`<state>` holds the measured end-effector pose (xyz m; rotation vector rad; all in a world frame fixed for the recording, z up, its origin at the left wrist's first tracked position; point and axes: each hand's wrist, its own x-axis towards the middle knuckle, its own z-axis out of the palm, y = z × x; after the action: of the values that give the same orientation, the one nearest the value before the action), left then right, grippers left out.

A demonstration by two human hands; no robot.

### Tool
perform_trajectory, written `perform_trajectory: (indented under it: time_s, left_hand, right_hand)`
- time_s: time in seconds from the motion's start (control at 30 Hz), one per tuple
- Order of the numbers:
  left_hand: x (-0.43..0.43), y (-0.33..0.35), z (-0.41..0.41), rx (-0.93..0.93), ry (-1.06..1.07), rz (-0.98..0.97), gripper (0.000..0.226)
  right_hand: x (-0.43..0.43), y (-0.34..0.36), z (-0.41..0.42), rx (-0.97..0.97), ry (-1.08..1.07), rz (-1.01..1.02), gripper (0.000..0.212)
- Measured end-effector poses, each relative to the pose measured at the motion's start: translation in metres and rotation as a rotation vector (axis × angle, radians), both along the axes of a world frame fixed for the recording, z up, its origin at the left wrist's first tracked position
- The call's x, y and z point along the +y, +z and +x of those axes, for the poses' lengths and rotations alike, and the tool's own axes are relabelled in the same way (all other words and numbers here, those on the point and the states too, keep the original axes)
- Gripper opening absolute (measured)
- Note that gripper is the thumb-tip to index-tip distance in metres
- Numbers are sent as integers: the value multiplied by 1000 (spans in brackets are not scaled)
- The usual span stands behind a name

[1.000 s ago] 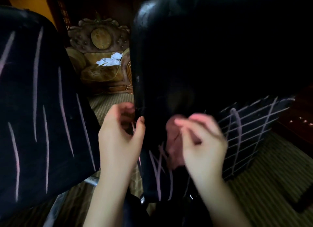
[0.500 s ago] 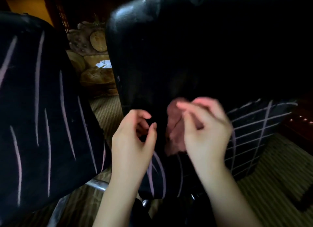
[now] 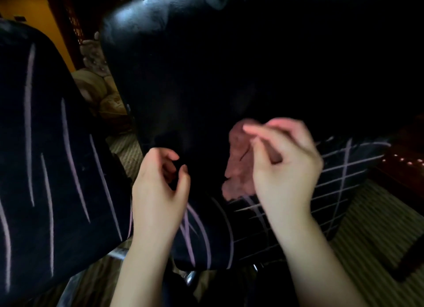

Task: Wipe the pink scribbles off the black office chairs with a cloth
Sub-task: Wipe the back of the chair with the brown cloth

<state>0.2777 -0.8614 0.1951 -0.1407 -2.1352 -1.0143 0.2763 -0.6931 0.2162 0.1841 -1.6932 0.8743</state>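
The right grip [image 3: 286, 169], just toward 4 o'clock from centre, is curling its fingers and thumb around a pink cloth [image 3: 237, 166] and holding it against the back of the middle chair [image 3: 206, 66]; the hand is blurring a little. The cloth is lying near the centre on that black back, which is shining glossy toward 12 o'clock. Pink scribbles [image 3: 197, 228] are showing at 6 o'clock from the cloth as curved lines, and a pink grid [image 3: 339, 176] is running out toward 3 o'clock past the hand. The left grip [image 3: 160, 187], at 7 o'clock, is hanging loosely curled before the chair's left edge with nothing seen between its fingers; whether it is touching the chair I cannot tell. At 9 o'clock a second chair [image 3: 46, 146] is carrying long pink strokes [image 3: 28, 123]. A striped carpet [image 3: 378, 219] is lying at 4 o'clock.
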Motion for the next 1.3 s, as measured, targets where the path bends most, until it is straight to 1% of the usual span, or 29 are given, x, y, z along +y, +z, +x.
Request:
perform_trajectory:
  time_s: [0.03,0.1,0.2,0.27,0.3,0.37,0.43,0.5,0.57,0.67,0.73,0.8,0.9,0.97,1.03,1.17,1.23,1.3]
  left_hand:
    - [-1,0,0,-3,2,-5,22]
    - [-4,0,0,-21,-4,-29,25]
    - [-10,-1,-2,-46,-2,-70,30]
    - [-14,-1,-4,-42,28,-89,30]
    - [-15,-1,-4,-34,48,-104,28]
    - [-13,0,-3,-23,57,-130,26]
    - [-5,1,-1,-13,14,-170,26]
    - [6,1,2,8,-50,-221,24]
    - [17,1,2,27,-101,-261,23]
    - [26,-2,-4,36,-116,-291,23]
    - [28,-3,-7,38,-102,-304,23]
    - [28,-4,-10,40,-99,-312,25]
    - [27,-5,-11,41,-98,-306,26]
    - [27,-5,-11,39,-95,-298,26]
    - [27,-5,-12,35,-91,-292,26]
    - [24,-5,-14,30,-86,-294,25]
    - [19,-2,-14,24,-92,-307,22]
    - [14,1,-16,17,-103,-323,21]
  right_hand:
    - [3,9,-2,41,-8,-3,20]
    - [1,2,-5,34,4,9,19]
    - [-15,-51,-8,-128,37,63,21]
    - [-20,-70,-6,-211,57,113,22]
    - [-19,-67,-6,-211,59,121,22]
    - [-12,-41,-6,-133,43,96,23]
    - [-1,-7,-4,-8,-4,53,21]
    - [5,9,-6,61,-46,49,18]
    - [2,-9,-9,15,-26,73,19]
    - [-9,-63,-9,-192,18,155,22]
    - [-7,-72,-7,-252,17,188,22]
    - [1,-51,-6,-191,-9,162,23]
    - [19,1,-3,-6,-75,83,22]
    - [24,14,-4,43,-92,69,21]
    - [20,-6,-8,-8,-68,85,21]
    - [10,-73,-7,-243,-45,181,24]
    - [17,-68,-6,-243,-57,218,24]
    - [27,-39,-4,-154,-88,195,23]
